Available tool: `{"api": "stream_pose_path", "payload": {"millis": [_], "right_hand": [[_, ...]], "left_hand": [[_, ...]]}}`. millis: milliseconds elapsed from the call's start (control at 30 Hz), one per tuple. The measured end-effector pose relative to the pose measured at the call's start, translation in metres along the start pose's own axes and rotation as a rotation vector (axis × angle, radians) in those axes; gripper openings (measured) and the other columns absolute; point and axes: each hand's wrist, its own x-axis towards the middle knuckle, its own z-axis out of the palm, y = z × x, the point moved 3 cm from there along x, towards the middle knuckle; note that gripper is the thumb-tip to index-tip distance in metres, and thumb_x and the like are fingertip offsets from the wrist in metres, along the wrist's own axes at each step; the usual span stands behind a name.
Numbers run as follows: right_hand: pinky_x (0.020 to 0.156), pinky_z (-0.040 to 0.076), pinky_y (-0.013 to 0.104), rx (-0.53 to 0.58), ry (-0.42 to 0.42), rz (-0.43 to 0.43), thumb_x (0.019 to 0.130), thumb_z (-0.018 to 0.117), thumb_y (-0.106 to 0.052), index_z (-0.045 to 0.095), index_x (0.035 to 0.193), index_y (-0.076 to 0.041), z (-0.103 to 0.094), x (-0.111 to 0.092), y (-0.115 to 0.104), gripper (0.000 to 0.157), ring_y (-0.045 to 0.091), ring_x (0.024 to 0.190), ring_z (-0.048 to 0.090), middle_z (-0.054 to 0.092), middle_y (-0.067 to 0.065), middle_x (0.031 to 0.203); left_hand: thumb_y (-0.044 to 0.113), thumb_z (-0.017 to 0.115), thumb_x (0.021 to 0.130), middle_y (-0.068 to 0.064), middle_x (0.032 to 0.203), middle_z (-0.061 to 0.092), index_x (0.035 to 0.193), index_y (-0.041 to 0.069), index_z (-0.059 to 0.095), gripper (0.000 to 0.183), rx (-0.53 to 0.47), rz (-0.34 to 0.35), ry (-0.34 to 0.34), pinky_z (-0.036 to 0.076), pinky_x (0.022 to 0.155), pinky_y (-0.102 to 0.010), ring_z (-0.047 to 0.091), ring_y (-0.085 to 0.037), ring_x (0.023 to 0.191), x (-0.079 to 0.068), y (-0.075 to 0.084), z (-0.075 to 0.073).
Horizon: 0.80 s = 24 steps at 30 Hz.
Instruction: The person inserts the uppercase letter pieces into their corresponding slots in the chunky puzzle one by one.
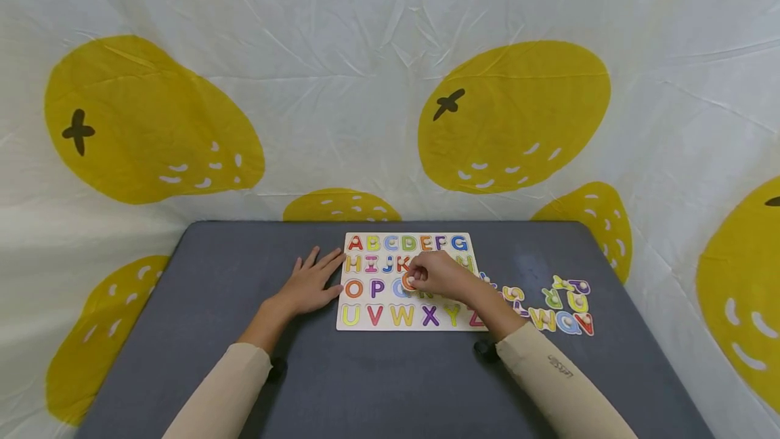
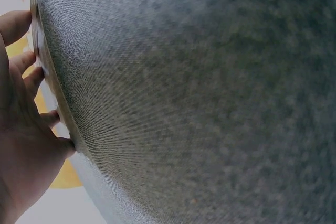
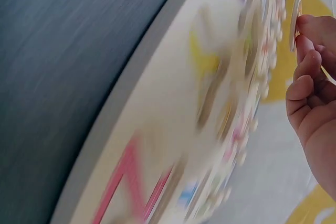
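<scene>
Head view: pale board (image 1: 364, 323) w/ 4 rows of bright letters (image 1: 430, 316) on a dark gray table (image 1: 365, 385), white curtain (image 1: 341, 100) w/ big yellow fruit prints (image 1: 518, 120) behind; L hand (image 1: 307, 288), fingers spread & gripping nothing, rests at the board's left edge, R hand (image 1: 441, 273) pinches an orange letter pc (image 1: 407, 281) over mid-board, hiding some letters, & loose letters (image 1: 568, 322) lie to the right, partly behind the R arm (image 1: 496, 309). L wrist view: mostly gray table, L hand cut off at the frame's left edge. R wrist view: board blurred, pc edge-on in R hand's pinch, so can't tell which letter.
</scene>
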Motion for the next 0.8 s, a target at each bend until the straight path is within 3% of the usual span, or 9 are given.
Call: {"api": "stream_pose_path", "payload": {"millis": [467,633,800], "right_hand": [[0.066,0.047,0.02,-0.109,-0.139,-0.102,0.095,0.074,-0.014,0.073,0.088,-0.015,0.042,0.066,-0.048,0.007,0.003,0.069,0.055,0.064,-0.008,0.078],[0.065,0.045,0.019,-0.132,-0.193,-0.104,0.097,0.072,-0.015,0.073,0.09,-0.016,0.054,0.076,-0.057,0.006,0.003,0.067,0.054,0.062,-0.008,0.079],[0.068,0.044,0.019,-0.167,-0.192,-0.109,0.099,0.07,-0.017,0.073,0.095,-0.016,0.063,0.08,-0.062,0.005,0.004,0.072,0.053,0.062,-0.007,0.085]], "left_hand": [[0.045,0.055,0.103,-0.004,0.172,0.026,0.165,0.02,0.03,0.071,0.019,0.005,-0.011,0.011,0.118,-0.078,0.011,-0.048,0.158,0.001,-0.002,0.0],[0.047,0.054,0.104,-0.004,0.171,0.028,0.164,0.019,0.032,0.07,0.014,0.024,-0.002,0.012,0.116,-0.079,0.012,-0.049,0.158,0.001,-0.001,0.0],[0.047,0.054,0.104,-0.004,0.171,0.027,0.164,0.019,0.032,0.07,0.01,0.021,-0.005,0.012,0.117,-0.079,0.012,-0.049,0.158,0.0,-0.001,0.0]]}}
